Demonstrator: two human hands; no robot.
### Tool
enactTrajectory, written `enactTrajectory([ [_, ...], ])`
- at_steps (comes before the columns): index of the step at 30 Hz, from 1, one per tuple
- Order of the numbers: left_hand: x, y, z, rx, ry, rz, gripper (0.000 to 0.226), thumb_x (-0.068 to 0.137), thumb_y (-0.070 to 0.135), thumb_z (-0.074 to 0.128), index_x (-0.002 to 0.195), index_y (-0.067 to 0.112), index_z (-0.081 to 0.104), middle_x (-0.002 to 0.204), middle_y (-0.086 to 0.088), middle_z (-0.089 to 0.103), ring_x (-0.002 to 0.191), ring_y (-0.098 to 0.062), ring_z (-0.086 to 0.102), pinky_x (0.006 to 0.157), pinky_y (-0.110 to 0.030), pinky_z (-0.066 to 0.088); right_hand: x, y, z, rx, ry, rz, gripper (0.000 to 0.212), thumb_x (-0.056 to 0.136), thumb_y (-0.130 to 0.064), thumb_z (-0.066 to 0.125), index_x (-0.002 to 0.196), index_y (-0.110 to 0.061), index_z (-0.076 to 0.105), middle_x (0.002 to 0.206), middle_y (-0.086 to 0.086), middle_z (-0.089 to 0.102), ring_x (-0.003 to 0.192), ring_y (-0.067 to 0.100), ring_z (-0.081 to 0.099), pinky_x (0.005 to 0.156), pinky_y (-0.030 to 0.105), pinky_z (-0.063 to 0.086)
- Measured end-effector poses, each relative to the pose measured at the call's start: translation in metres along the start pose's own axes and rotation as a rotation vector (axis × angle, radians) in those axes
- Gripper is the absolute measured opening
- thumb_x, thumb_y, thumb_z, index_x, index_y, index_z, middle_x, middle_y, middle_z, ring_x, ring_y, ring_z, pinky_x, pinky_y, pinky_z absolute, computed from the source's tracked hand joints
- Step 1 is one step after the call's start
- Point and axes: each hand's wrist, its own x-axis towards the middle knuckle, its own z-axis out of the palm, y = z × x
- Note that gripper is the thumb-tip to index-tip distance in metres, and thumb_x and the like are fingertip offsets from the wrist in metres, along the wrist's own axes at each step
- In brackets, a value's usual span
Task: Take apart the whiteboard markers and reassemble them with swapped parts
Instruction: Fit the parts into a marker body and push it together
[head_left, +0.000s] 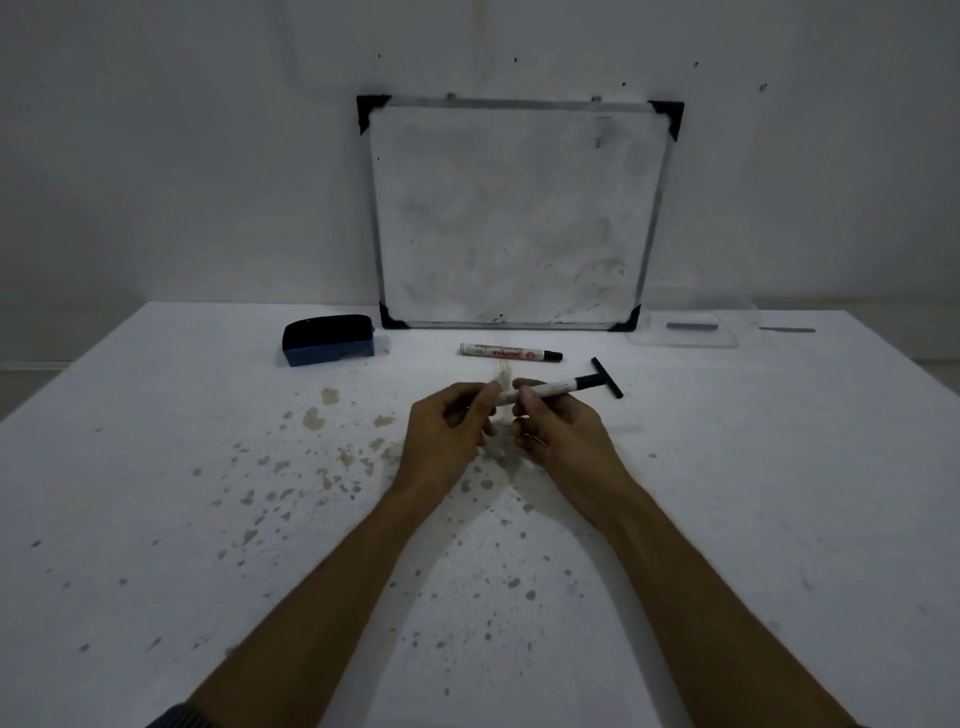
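Evidently the two hands are working one marker between them. The right hand (550, 431) is closed around the white barrel of the held marker (550, 389), keeping it level above the tabletop (779, 493) so the barrel cannot turn, while the left hand (447, 431) pinches at the barrel's near end — probably to twist or pull off the end plug, though what its fingertips hold is too small to tell. The marker's dark far end points away to the right, towards a black cap (608, 377) lying crosswise just beyond it, left within easy reach for refitting. Farther out lies the second marker (511, 352), uncapped and whole by the look of it — parked until its turn. Beyond and left of the hands sits a blue eraser (328, 340); a whiteboard (519, 218) leans against the wall.
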Motion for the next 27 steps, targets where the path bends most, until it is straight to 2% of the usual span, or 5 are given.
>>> enactTrajectory([
  [4, -0.004, -0.002, 0.001, 0.131, -0.132, 0.101, 0.026, 0.108, 0.025, 0.049, 0.125, 0.019, 0.068, 0.080, 0.004, 0.071, 0.064, -0.005, 0.065, 0.061, -0.020, 0.055, 0.002, 0.005, 0.001, -0.092, 0.101, -0.057, 0.031, 0.101, -0.035, 0.061, 0.110, -0.006, 0.071, 0.086, 0.002, 0.067, 0.076, 0.014, 0.065, 0.075, 0.029, 0.054],
  [8, -0.007, -0.003, 0.005, 0.300, -0.208, 0.143, 0.029, 0.111, 0.036, 0.036, 0.110, 0.019, 0.059, 0.078, -0.005, 0.068, 0.061, -0.024, 0.060, 0.055, -0.036, 0.050, 0.001, 0.005, 0.004, -0.152, 0.154, -0.083, 0.037, 0.101, -0.038, 0.060, 0.107, -0.003, 0.070, 0.080, 0.003, 0.068, 0.067, 0.012, 0.062, 0.061, 0.023, 0.051],
  [12, -0.008, -0.005, 0.006, 0.379, -0.268, 0.165, 0.031, 0.110, 0.041, 0.028, 0.092, 0.025, 0.047, 0.067, 0.001, 0.052, 0.050, -0.006, 0.041, 0.048, -0.022, 0.039, -0.002, 0.004, 0.007, -0.242, 0.191, -0.102, 0.041, 0.102, -0.042, 0.058, 0.103, -0.003, 0.071, 0.066, -0.003, 0.066, 0.053, 0.006, 0.059, 0.051, 0.020, 0.047],
  [16, -0.008, -0.006, 0.006, 0.411, -0.320, 0.156, 0.031, 0.109, 0.043, 0.027, 0.086, 0.030, 0.043, 0.067, 0.005, 0.050, 0.051, -0.005, 0.040, 0.051, -0.026, 0.039, -0.003, 0.007, 0.013, -0.319, 0.258, -0.164, 0.039, 0.102, -0.042, 0.057, 0.099, -0.004, 0.068, 0.064, -0.002, 0.065, 0.050, 0.005, 0.057, 0.049, 0.019, 0.047],
  [27, 0.009, 0.008, 0.006, 0.012, -0.275, -0.278, 0.055, 0.111, 0.045, 0.029, 0.062, 0.022, 0.043, 0.049, 0.007, 0.037, 0.041, -0.010, 0.030, 0.047, -0.025, 0.028, 0.000, 0.013, 0.021, -0.247, 0.174, -0.255, 0.031, 0.106, -0.037, 0.052, 0.095, -0.010, 0.064, 0.069, -0.001, 0.060, 0.065, 0.013, 0.057, 0.065, 0.028, 0.053],
])
